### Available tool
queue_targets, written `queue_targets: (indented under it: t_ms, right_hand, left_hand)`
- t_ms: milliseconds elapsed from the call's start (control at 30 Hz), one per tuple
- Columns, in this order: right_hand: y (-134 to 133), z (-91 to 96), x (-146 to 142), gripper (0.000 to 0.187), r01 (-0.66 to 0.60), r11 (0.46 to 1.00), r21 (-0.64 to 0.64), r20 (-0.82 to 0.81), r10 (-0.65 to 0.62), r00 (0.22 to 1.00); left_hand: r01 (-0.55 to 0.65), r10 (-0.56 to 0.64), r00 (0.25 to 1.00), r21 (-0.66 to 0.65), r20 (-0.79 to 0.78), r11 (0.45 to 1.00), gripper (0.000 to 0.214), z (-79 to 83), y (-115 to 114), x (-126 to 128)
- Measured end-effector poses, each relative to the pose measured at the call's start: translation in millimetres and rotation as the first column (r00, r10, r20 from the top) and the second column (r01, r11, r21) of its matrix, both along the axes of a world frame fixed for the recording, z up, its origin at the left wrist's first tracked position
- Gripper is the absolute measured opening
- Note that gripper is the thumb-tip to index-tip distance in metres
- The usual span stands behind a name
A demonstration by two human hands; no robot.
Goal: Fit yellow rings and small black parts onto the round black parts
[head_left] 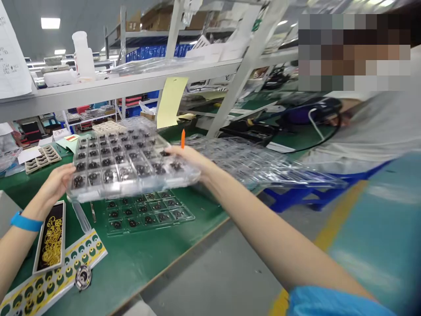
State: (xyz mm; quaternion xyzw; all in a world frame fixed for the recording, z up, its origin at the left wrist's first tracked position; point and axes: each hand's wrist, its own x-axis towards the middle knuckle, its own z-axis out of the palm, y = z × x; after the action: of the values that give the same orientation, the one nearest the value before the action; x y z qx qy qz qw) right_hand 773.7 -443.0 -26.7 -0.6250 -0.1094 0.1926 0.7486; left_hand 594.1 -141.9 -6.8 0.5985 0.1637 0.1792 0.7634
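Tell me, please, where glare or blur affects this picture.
Head view: glare whitens the front edge of the held clear tray; toward the right, blur smears the co-worker's pale clothing; at top left, a ceiling light looks blown out.

A white bottle (84,61) stands on the pale shelf (128,84), and a yellow paper (171,103) hangs from its front edge.
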Motion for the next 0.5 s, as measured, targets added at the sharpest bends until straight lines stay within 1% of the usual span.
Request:
queue_targets:
  t_ms: [100,167,233,367,500]
  right_hand:
    - [-3,-34.1,-3,0.036,-0.027,1.000,-0.016,0.049,0.028,0.998]
    - [-5,-53.0,-6,0.046,-0.058,0.998,-0.032,0.071,0.060,0.996]
    - [-9,-67.4,-9,0.052,-0.091,0.994,-0.056,0.081,0.095,0.992]
    - [-15,-85.9,-9,0.063,-0.145,0.983,-0.109,0.085,0.155,0.984]
    - [-19,-96.8,-5,0.066,-0.183,0.971,-0.155,0.085,0.198,0.977]
  left_hand:
    - [0.027,-0.027,0.999,-0.016,-0.024,1.000,0.025,-24.2,3,-5]
    - [0.039,-0.040,0.999,-0.027,-0.034,0.999,0.030,-40.1,3,-9]
    - [0.053,-0.054,0.998,-0.037,-0.040,0.998,0.036,-55.5,1,-13]
    - [0.075,-0.077,0.996,-0.048,-0.043,0.996,0.044,-81.3,0,-19]
    - [0.085,-0.086,0.996,-0.040,-0.035,0.996,0.048,-96.7,-1,-24]
